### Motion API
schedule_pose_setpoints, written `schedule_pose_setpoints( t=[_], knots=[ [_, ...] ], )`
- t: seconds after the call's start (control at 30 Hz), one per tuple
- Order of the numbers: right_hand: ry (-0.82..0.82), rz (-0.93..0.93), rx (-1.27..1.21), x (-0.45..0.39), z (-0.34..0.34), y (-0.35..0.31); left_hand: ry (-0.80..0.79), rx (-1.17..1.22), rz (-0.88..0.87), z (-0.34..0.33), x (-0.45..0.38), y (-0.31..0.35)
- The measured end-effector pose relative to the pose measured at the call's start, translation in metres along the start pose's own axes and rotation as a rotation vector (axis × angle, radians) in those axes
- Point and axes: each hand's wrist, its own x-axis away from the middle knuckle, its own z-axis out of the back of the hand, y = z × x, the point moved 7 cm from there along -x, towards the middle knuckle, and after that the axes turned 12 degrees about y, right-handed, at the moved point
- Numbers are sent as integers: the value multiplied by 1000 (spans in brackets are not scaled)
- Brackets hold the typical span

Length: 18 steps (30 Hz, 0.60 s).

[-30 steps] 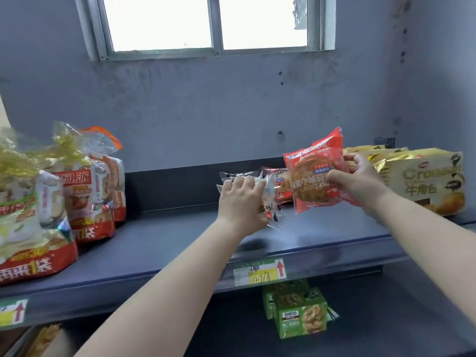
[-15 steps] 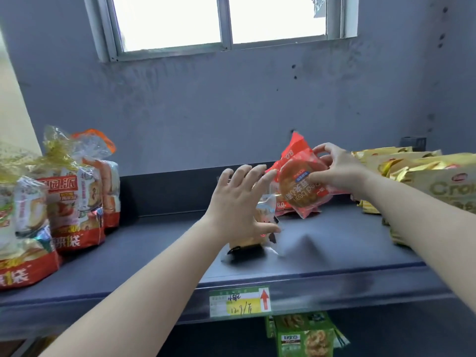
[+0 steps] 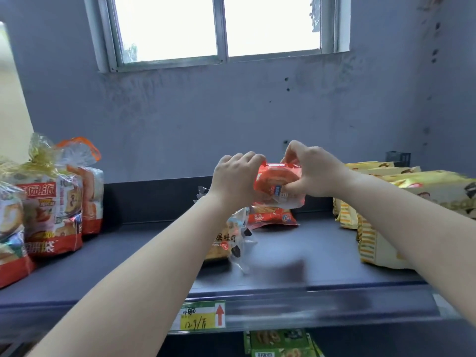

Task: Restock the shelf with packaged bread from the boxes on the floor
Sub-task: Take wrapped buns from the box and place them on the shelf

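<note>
A red packet of round bread [image 3: 277,182] is held above the back of the dark shelf [image 3: 322,256]. My right hand [image 3: 313,172] grips its right side and top, and my left hand [image 3: 235,176] closes on its left edge. Beneath it another red packet [image 3: 273,217] lies against the shelf's back panel. A clear packet of toast [image 3: 229,243] with black printing stands tilted on the shelf under my left wrist, free of either hand.
Tall bagged loaves [image 3: 51,202] stand in a row at the shelf's left end. Yellow croissant bags [image 3: 381,228] fill the right end. A yellow price tag [image 3: 198,318] sits on the front rail. Green boxes [image 3: 280,342] rest on the shelf below.
My left hand let go of the clear toast packet, rose and moved right onto the red packet. My right hand turned the red packet flatter and lifted it over the other red packet.
</note>
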Motion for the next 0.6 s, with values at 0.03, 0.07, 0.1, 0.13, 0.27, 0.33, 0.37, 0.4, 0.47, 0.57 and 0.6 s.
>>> schedule_pose_setpoints(
  t=[0.03, 0.07, 0.1, 0.13, 0.27, 0.33, 0.37, 0.4, 0.47, 0.57, 0.6],
  knots=[
    [96, 18, -1, 1, 8, 5, 23, 36, 65, 2, 0, -5],
    [192, 18, -37, 3, 15, 10, 44, 82, 142, 3, 0, -10],
    [274, -17, -111, 6, 20, 18, 61, 130, 226, 3, 1, -16],
    [335, -80, -212, 11, 22, 27, 79, 179, 312, 3, 3, -20],
    [335, -505, -548, 30, -12, 61, 67, 516, 677, -13, 10, -28],
    [230, -689, -724, 33, -40, 63, 30, 702, 821, -26, 15, -23],
    [182, -740, -840, 32, -53, 60, 10, 762, 857, -31, 16, -20],
    [148, -749, -933, 28, -61, 56, -21, 788, 867, -37, 17, -17],
    [149, -697, -1007, 20, -66, 52, -123, 758, 845, -44, 17, -13],
    [212, -705, -1007, 16, -66, 64, -193, 682, 846, -50, 17, -23],
    [221, -721, -990, 17, -68, 70, -208, 661, 855, -51, 18, -28]
  ],
)
